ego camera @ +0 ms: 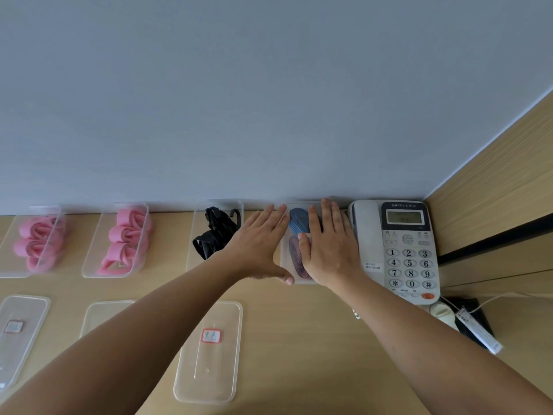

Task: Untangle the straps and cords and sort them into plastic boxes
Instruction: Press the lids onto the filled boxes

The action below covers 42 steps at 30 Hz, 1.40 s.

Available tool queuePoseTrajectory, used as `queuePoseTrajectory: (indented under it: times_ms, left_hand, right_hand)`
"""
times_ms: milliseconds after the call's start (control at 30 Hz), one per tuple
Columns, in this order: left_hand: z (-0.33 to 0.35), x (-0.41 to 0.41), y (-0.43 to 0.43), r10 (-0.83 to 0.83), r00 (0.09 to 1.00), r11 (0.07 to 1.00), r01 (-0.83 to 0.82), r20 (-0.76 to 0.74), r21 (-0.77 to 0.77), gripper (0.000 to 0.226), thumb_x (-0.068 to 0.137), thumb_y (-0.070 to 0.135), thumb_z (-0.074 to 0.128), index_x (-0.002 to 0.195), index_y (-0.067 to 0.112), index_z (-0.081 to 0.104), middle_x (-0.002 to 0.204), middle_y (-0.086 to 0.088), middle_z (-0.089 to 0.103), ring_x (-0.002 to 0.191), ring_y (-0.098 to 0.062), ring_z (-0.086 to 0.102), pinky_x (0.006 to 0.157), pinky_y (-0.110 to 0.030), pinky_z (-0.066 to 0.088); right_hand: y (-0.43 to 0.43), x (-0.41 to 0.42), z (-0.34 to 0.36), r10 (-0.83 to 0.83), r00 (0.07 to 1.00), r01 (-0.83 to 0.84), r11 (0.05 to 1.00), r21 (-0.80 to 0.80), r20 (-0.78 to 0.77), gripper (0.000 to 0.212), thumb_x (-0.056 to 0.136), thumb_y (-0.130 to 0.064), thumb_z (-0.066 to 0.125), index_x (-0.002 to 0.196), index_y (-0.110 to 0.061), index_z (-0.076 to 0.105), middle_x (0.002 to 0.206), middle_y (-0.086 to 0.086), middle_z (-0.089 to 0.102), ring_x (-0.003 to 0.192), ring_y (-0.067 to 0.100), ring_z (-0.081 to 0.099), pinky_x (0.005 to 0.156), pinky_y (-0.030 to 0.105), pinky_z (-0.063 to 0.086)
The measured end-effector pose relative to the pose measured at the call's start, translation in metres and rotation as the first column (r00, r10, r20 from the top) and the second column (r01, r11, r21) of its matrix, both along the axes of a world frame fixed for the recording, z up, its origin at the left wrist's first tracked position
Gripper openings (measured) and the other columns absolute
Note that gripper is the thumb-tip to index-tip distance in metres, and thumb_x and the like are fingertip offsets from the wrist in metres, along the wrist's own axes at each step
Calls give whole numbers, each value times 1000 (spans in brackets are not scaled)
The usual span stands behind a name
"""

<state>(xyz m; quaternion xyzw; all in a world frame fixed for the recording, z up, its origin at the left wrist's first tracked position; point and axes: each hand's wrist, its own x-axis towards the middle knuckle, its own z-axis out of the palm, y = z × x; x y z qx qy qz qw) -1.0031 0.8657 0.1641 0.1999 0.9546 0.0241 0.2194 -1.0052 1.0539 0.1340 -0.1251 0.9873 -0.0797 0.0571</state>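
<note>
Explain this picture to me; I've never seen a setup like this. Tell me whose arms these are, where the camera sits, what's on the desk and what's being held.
There is no machine. A person wears one camera on the head, looking forward and down, so the arms are their own. The left hand and right hand rest with straight fingers on a clear box holding coiled blue and purple straps. Nothing is gripped; they seem to press its lid on. Further left are a box of black straps and two of rolled pink straps, all open. Three loose lids lie nearer on the wooden desk. A telephone sits at the right.
</note>
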Motion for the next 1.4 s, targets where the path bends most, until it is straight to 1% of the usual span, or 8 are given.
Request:
queuePoseTrajectory:
  times_ms: [100,233,433,633,900,1033,1233,1400]
  left_hand:
    - [6,29,-14,111,978,970,-69,-174,233,100,81,70,70,158,17,36,172,-8,17,160,-30,6,130,-50,8]
    - [-1,71,-57,380,803,854,-113,-460,508,39,81,25,87,114,5,77,125,-17,71,126,-43,61,103,-57,51]
    - [-9,127,-139,547,741,764,-251,-390,594,32,85,27,79,111,9,78,115,-8,74,114,-32,64,95,-41,53]
    - [-16,161,-197,616,759,659,-351,-210,665,31,82,12,87,111,5,78,115,-13,73,112,-35,66,97,-40,50]
    - [2,160,-223,678,732,474,-504,65,722,26,93,19,76,118,12,75,119,-1,72,114,-20,63,101,-37,50]
    - [9,137,-215,692,700,388,-567,176,726,24,96,26,72,119,18,74,118,5,71,109,-14,62,95,-39,54]
    - [6,124,-207,724,660,385,-627,200,678,25,97,28,70,120,19,74,120,3,71,107,-14,63,93,-39,55]
    - [-3,125,-210,726,650,386,-658,227,647,24,97,23,69,120,16,73,119,3,73,105,-14,66,92,-37,55]
  right_hand:
    - [0,9,13,-41,987,24,993,-113,-152,61,102,-43,29,143,-4,50,153,26,39,145,42,32,119,53,25]
    - [-34,60,19,-82,891,-96,927,-363,-446,43,102,-36,46,115,-1,66,128,24,59,124,45,50,105,54,39]
    - [-152,184,-5,90,990,-119,947,-298,-109,53,95,-53,54,127,-12,63,143,24,48,128,43,48,100,51,46]
    - [-221,233,-30,-25,963,9,998,61,268,97,82,-83,21,158,-28,-5,161,17,-29,148,41,-25,117,61,-13]
    - [-245,237,16,-42,997,50,989,-139,57,75,78,-50,59,146,-21,47,160,17,29,142,38,34,102,56,38]
    - [-243,212,23,-54,995,38,981,-189,-80,66,82,-45,60,143,-21,49,155,18,36,138,37,39,103,49,40]
    - [-226,197,-12,-94,966,74,993,89,242,79,88,-73,35,153,-33,17,165,17,-5,150,45,-4,117,61,8]
    - [-222,195,-18,-104,969,97,994,45,225,70,81,-67,47,144,-36,37,161,12,22,143,43,25,109,56,28]
